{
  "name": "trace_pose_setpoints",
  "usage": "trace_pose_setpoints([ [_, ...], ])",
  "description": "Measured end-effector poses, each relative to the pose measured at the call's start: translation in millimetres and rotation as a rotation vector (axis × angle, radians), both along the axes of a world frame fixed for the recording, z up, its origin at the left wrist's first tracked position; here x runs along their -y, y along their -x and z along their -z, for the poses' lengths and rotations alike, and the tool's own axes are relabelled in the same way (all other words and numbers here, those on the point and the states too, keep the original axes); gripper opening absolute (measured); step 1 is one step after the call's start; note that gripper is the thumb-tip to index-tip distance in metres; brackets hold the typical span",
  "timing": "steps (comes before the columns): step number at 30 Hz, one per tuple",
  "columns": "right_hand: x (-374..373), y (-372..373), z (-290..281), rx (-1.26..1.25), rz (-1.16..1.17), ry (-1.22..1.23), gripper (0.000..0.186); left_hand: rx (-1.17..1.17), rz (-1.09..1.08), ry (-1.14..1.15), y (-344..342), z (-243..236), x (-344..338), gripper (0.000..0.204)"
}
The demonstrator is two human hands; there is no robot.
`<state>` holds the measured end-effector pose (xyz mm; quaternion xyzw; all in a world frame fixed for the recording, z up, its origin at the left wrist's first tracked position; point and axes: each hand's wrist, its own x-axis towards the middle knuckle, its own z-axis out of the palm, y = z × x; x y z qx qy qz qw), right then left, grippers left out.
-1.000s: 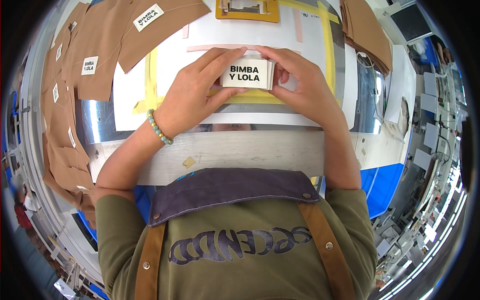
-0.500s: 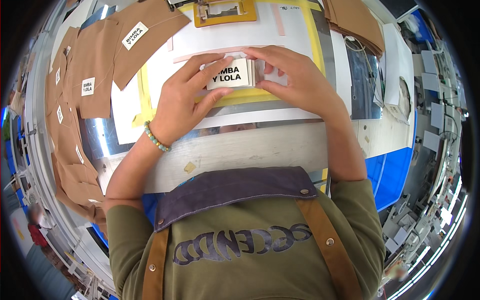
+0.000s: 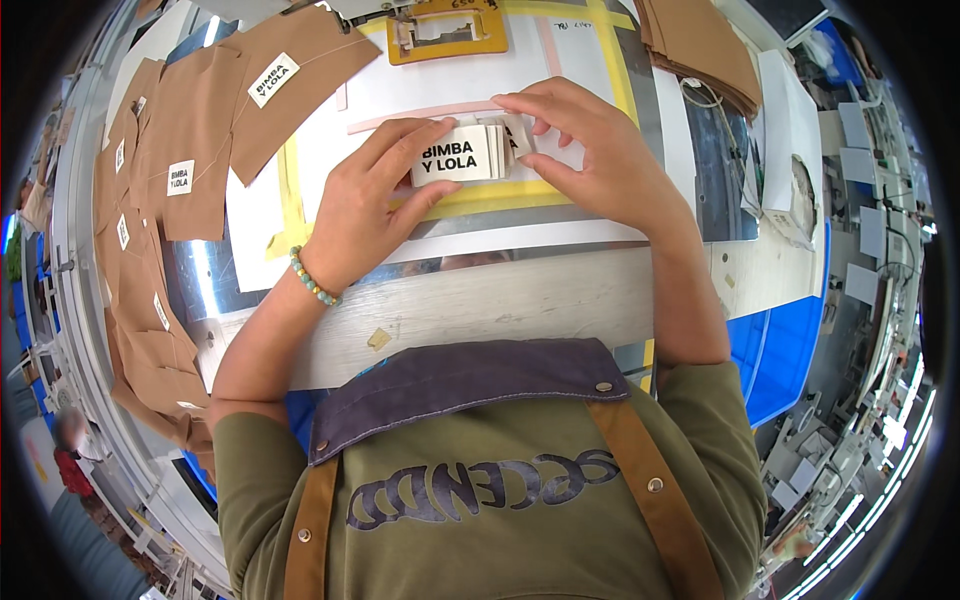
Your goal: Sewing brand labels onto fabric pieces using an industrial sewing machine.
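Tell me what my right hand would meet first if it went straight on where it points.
Likely the fanned stack of white rectangular labels in your left hand; exact depth is unclear.

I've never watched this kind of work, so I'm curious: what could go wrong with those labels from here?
The label stack is unevenly fanned at its right side, so it might slip from the left fingers. The tilted label by the right fingers could drop, or perhaps drag a neighbour along.

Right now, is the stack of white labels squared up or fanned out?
Fanned out: the label stack shows several stepped edges toward the right hand, with the rightmost label partly uncovered.
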<state>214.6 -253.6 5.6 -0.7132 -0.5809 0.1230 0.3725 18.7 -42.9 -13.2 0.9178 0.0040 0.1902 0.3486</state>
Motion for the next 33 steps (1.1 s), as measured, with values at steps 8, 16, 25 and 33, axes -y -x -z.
trace_pose_setpoints([
  [8,12,-19,-8,0.199,0.148,-0.005,0.056,0.021,0.001,-0.017,0,0,-1,0.054],
  [16,26,-34,-20,-0.026,0.081,0.056,0.061,0.046,-0.011,-0.024,1,-1,-3,0.071],
  [25,9,-5,-6,0.238,-0.016,0.01,0.071,-0.009,-0.028,0.01,1,5,-4,0.075],
  [33,-6,12,7,0.259,-0.008,0.008,0.068,-0.02,-0.025,0.093,0,10,-6,0.075],
])
